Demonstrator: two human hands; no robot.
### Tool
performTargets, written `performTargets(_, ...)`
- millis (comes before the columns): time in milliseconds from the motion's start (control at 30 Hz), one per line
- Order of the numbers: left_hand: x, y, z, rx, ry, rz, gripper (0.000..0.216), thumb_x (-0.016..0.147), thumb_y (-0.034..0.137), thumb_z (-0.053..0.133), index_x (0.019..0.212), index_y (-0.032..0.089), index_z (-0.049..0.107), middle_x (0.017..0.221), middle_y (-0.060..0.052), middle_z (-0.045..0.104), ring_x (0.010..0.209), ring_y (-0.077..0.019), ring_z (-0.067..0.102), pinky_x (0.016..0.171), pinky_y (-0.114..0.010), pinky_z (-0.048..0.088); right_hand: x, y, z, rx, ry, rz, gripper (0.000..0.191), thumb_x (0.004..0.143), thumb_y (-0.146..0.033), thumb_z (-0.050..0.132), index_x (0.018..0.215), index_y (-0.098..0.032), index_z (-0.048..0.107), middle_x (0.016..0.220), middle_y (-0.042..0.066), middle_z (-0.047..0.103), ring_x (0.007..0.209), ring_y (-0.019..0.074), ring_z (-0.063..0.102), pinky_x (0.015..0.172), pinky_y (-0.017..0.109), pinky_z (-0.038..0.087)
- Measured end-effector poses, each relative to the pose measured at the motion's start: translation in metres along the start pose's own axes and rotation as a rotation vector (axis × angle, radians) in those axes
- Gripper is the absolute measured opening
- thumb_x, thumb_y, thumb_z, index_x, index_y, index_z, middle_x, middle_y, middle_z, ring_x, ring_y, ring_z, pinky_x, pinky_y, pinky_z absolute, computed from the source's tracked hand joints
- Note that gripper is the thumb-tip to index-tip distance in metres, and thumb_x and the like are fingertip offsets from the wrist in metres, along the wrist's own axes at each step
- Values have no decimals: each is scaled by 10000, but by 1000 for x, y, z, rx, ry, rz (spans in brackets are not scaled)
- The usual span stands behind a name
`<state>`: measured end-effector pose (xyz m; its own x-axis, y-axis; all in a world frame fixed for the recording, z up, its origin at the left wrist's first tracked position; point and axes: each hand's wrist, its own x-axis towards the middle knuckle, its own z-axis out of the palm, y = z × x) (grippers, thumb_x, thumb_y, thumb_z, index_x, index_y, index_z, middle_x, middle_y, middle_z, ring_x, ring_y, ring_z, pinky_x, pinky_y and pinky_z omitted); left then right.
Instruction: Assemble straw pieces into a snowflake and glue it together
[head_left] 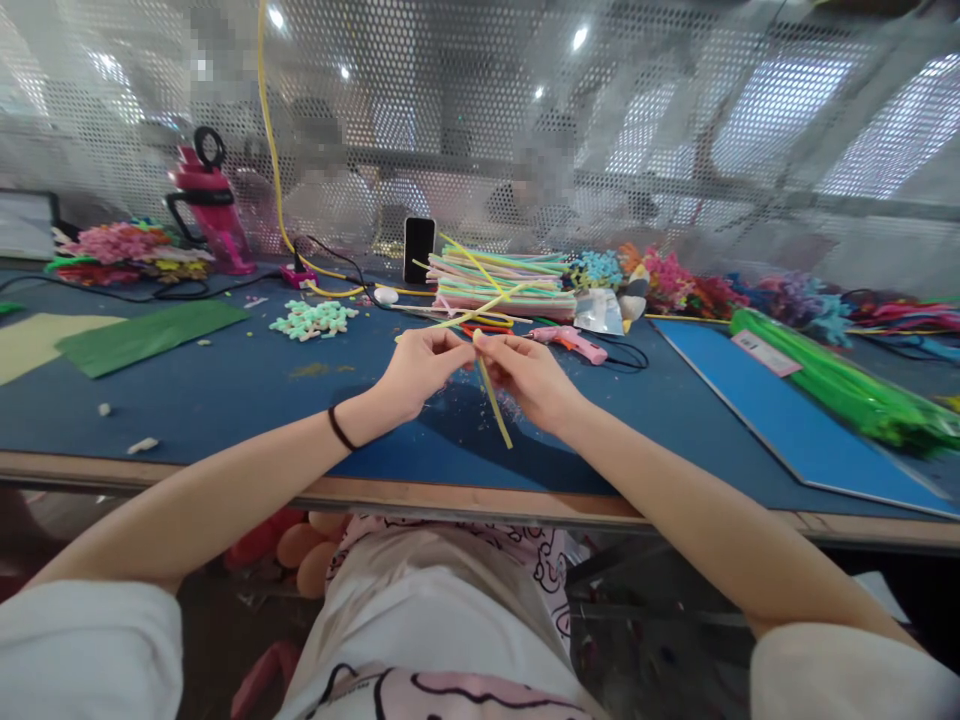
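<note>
Over the middle of the table, my left hand (pixel 421 372) and my right hand (pixel 531 378) meet, fingertips pinched together on a yellow pipe cleaner (pixel 496 408). One length of it hangs down towards me below the fingers. Another yellow length slants up to the right behind my hands; whether the two are joined is hidden by my fingers. Just beyond the hands lies a thick bundle of pastel pipe cleaners (pixel 502 275). A pink glue gun (pixel 574 343) rests on the table close to my right hand.
Mint-green short pieces (pixel 313 318) are heaped at left, near green sheets (pixel 154 335). A pink bottle (pixel 212 215) and a phone (pixel 419 250) stand at the back. A blue board (pixel 780 420) and a green packaged bundle (pixel 847 385) lie at right. Cables cross behind.
</note>
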<state>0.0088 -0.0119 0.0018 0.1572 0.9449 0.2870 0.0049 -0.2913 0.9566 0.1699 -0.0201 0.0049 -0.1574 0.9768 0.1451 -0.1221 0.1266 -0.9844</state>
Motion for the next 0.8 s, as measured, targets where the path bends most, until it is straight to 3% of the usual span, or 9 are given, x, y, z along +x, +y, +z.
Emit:
performTargets(133, 0, 3, -2, -189, -28, -98, 217, 767, 323, 735, 701, 159, 609, 622, 29, 631, 435, -24, 404, 394, -168, 284, 2, -2, -3, 14, -90, 46, 416, 637, -514, 889, 774, -154, 733, 756, 32, 700, 624, 105, 573, 605, 264, 429)
performTargets(400, 2, 10, -6, -165, -166, -175, 198, 849, 201, 702, 1039, 153, 670, 742, -8, 707, 595, -92, 645, 498, -183, 490, 7, -10, -15, -73, -88, 41, 352, 645, -450, 871, 694, -161, 676, 569, -13, 615, 457, 88, 505, 469, 249, 389)
performTargets(533, 1, 10, -6, -100, -156, -181, 140, 897, 277, 673, 954, 150, 663, 732, -11, 706, 599, -105, 664, 528, -205, 513, 10, -11, -21, -169, -101, 52, 353, 645, -443, 852, 638, -171, 627, 478, -27, 569, 424, 80, 476, 449, 222, 374)
performTargets(800, 3, 1, -7, 2, -184, -141, 226, 810, 373, 737, 825, 156, 677, 702, -8, 692, 610, -106, 622, 525, -200, 490, 9, -8, -24, -226, -242, 110, 235, 722, -352, 772, 641, -188, 624, 395, -67, 445, 369, 64, 348, 411, 214, 304)
